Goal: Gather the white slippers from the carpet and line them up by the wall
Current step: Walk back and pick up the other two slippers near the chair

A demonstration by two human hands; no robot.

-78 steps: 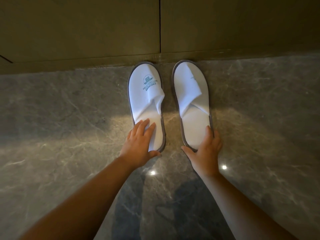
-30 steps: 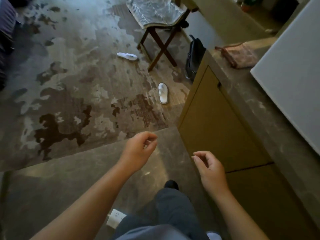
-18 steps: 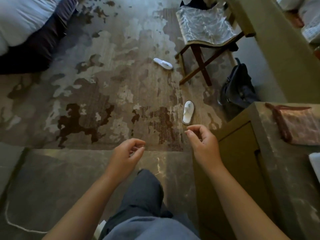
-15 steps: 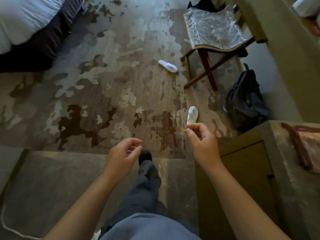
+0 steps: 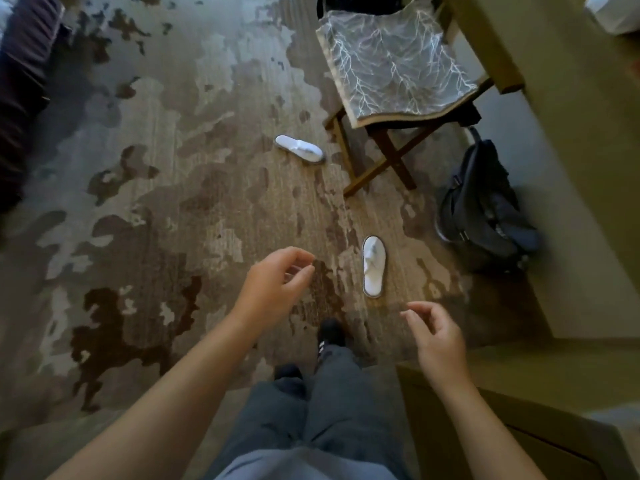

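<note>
Two white slippers lie apart on the patterned carpet. The near slipper points away from me, just ahead of my feet. The far slipper lies crosswise beside the folding stool. My left hand hovers left of the near slipper, fingers loosely curled and apart, holding nothing. My right hand hangs below and right of that slipper, fingers also apart and empty. Neither hand touches a slipper.
A folding stool with a patterned cloth seat stands at the upper right. A dark backpack leans by the olive cabinet on the right. A bed edge shows at the far left. My dark-trousered legs step onto the carpet.
I turned from the pair placed by the wall and walked onto the carpet. Both slippers are now nearer. My right hand dropped lower and my left hand rose.
</note>
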